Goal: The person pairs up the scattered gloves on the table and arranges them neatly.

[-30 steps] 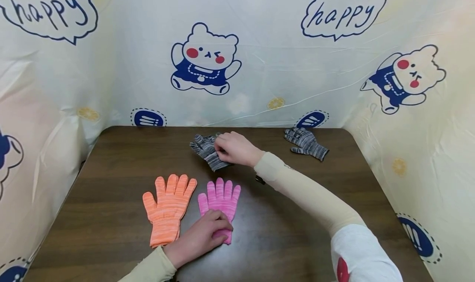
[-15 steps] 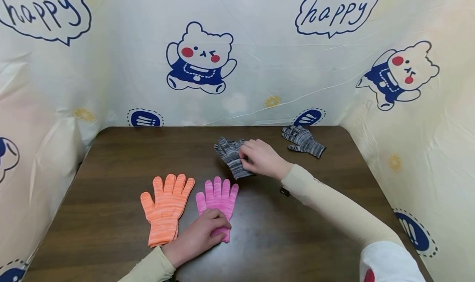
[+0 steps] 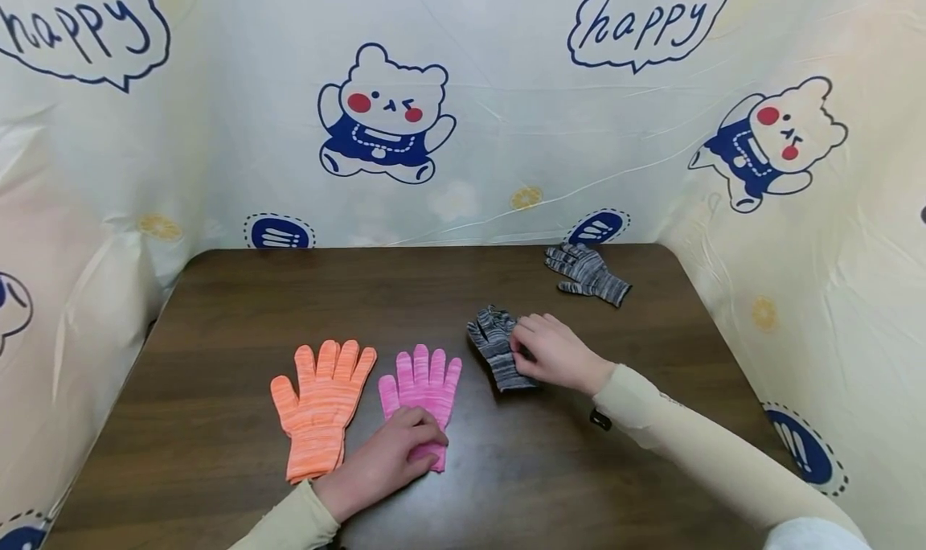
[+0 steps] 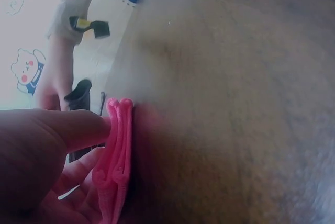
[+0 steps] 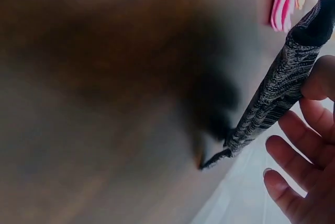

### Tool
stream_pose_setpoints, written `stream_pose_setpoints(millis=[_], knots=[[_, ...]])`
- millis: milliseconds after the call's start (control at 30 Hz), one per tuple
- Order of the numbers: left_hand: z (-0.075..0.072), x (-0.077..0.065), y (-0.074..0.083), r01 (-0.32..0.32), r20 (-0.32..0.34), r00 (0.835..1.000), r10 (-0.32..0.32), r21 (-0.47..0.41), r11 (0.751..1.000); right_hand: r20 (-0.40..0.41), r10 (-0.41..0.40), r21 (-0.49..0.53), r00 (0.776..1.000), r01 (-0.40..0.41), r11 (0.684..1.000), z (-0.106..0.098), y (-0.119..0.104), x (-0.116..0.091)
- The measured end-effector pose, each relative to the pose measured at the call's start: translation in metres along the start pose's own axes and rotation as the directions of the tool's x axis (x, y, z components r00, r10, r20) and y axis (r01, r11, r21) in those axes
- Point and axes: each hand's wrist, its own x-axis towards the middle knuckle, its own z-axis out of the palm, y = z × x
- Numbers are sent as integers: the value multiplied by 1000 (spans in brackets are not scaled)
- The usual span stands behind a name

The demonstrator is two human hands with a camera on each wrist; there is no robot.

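Observation:
A folded pink knit glove (image 3: 427, 381) lies palm-flat near the front middle, its fingers pointing away. My left hand (image 3: 394, 453) rests on its cuff, thumb and relaxed fingertips touching the upper layer. The stacked cuff edges of this pink glove (image 4: 119, 140) show in the left wrist view. Right of it, my right hand (image 3: 557, 353) pinches a grey-black marled glove (image 3: 499, 349) between thumb and index finger. In the right wrist view, this grey glove (image 5: 277, 85) slants over the table with its cuff opening visible; the other fingers of the right hand spread loosely.
An orange glove (image 3: 318, 409) lies flat left of the pink one. Another grey marled glove (image 3: 589, 275) lies at the back right edge of the brown table (image 3: 239, 301). A printed cloth (image 3: 492, 92) hangs behind and along both sides.
My right hand has carried the grey glove from the table's back middle rightward and nearer to me. The left hand stays on the pink glove. The head view has shifted slightly.

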Motion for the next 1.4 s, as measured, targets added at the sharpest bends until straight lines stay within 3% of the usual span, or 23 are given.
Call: stream_pose_setpoints(millis=[200,467,633,867,1200,1400], knots=[[-1,1,2,-4,-2,1000,4,-2,1000,5,-2,52,1000,2,999,2,-8,-20],[-5,1,5,60,51,997,-59,-26,998,6,-25,79,1000,25,997,13,-18,-37],[-4,1,4,66,55,996,-64,-29,997,-2,-32,96,999,32,995,17,-25,-43],[-4,1,0,68,16,998,-68,8,998,6,-38,128,999,37,991,19,-34,-47],[-9,3,5,120,55,991,-121,19,993,-4,-57,136,998,57,989,26,-36,-45],[-8,2,6,112,41,993,-114,41,993,17,-61,130,998,59,990,29,-37,-42]])
